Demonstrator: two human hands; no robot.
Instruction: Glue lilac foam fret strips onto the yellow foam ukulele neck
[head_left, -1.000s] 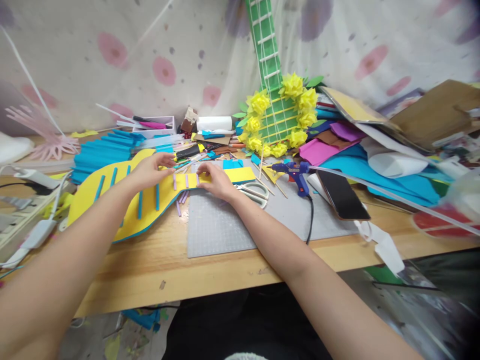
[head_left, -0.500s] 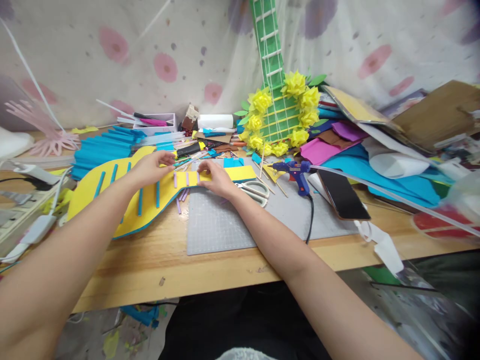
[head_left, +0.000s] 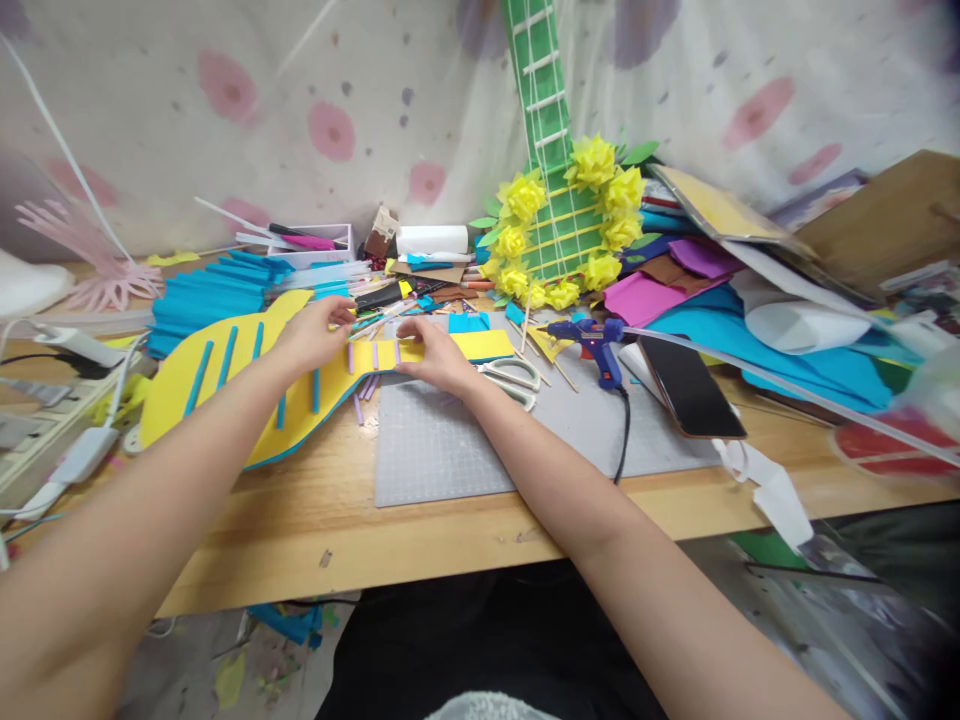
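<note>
Head view: two bare hands work at one yellow guitar-shaped board (head_left: 298, 400), which lies on the table (head_left: 300, 540) from left to centre of the frame.
Blue strips: several (head_left: 316, 390) are already placed across the wide body; the left forearm covers part, so I cannot count them surely.
Purple strips: three (head_left: 376, 356) stand across the narrow neck, between the hands and beside them.
Neck end: right of the hand, toward the frame centre, it shows plain yellow without strips, so this part seems unfinished.
Loose purple pieces: a few (head_left: 359, 410) lie just below the neck; probably they are spare for the remaining part.
Left hand: (head_left: 319, 330) fingers loosely bent near the neck's beginning; I cannot tell if it holds something.
Right hand: (head_left: 431, 355) thumb and finger span the neck at the third purple strip; whether they grip or only press is not clear.
Glue gun: (head_left: 596, 350) lies right of centre, untouched.
</note>
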